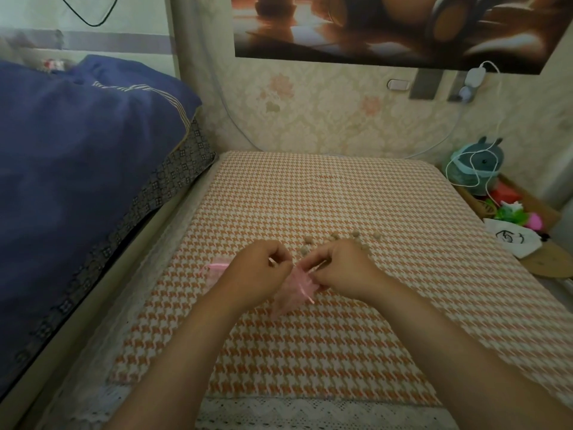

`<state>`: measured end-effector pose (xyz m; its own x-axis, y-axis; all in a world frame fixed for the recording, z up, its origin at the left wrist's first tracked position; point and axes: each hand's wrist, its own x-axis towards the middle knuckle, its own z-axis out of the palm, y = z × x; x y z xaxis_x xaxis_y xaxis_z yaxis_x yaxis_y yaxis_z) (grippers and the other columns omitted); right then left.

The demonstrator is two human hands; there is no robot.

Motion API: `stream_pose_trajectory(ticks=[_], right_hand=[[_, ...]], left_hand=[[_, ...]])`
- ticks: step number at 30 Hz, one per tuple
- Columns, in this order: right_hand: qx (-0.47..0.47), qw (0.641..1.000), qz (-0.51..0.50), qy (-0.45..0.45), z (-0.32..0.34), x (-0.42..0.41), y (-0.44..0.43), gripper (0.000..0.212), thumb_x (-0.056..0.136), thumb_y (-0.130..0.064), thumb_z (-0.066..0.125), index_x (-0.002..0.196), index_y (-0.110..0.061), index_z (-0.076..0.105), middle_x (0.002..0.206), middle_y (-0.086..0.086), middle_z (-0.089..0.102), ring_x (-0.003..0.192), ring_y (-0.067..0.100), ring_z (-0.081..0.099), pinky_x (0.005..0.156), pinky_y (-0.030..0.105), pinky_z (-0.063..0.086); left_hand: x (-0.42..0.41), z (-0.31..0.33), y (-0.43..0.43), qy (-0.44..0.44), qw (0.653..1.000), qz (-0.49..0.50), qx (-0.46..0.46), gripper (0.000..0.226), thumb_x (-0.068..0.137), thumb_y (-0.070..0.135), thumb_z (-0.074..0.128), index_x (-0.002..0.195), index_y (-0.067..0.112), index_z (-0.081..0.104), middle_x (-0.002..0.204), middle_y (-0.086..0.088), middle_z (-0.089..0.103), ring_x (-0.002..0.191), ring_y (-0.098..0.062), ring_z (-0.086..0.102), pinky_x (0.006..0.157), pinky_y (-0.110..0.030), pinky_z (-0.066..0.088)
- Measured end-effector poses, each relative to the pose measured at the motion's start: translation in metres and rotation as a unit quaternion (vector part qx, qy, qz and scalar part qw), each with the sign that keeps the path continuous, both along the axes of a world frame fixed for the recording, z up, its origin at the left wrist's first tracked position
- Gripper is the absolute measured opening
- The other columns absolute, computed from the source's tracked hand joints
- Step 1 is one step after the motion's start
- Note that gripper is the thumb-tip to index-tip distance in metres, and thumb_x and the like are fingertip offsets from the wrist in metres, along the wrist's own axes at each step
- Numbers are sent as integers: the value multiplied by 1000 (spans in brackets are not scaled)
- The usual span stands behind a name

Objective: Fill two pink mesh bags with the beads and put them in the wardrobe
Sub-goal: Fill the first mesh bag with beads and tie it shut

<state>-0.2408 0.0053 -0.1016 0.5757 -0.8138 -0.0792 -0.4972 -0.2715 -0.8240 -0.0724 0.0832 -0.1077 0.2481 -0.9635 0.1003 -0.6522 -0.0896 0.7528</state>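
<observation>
Pink mesh bag [296, 290] hangs pinched between both hands' grips, left hand [260, 274] and right hand [341, 271].

two pink mesh bags [294, 290], two hands [257, 268]
</observation>
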Motion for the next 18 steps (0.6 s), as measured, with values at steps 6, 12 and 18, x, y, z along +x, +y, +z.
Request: stream_pose_trajectory(ticks=[6,12,18], right_hand=[[0,999,26,40,-11,-21,-13,29,81,9,70,73,-18,69,89,11,74,59,12,65,57,30,57],[-38,996,19,80,-12,-37,-31,39,77,12,70,85,-26,69,96,-7,74,88,4,70,64,26,60],[-166,978,-14,128,-28,-29,-34,31,89,-5,62,111,-24,74,110,-7,72,102,12,66,92,32,55]], left_hand=[[-12,-16,-8,-67,994,-57,72,11,94,27,61,97,27,72,94,15,66,85,-5,62,78,-32,56],[-23,-17,-24,-105,991,-43,73,14,95,27,58,101,27,71,97,11,69,87,-10,63,81,-35,56],[-34,-28,-47,-96,993,-16,70,28,94,24,58,121,23,66,107,5,67,97,-17,63,88,-38,55]])
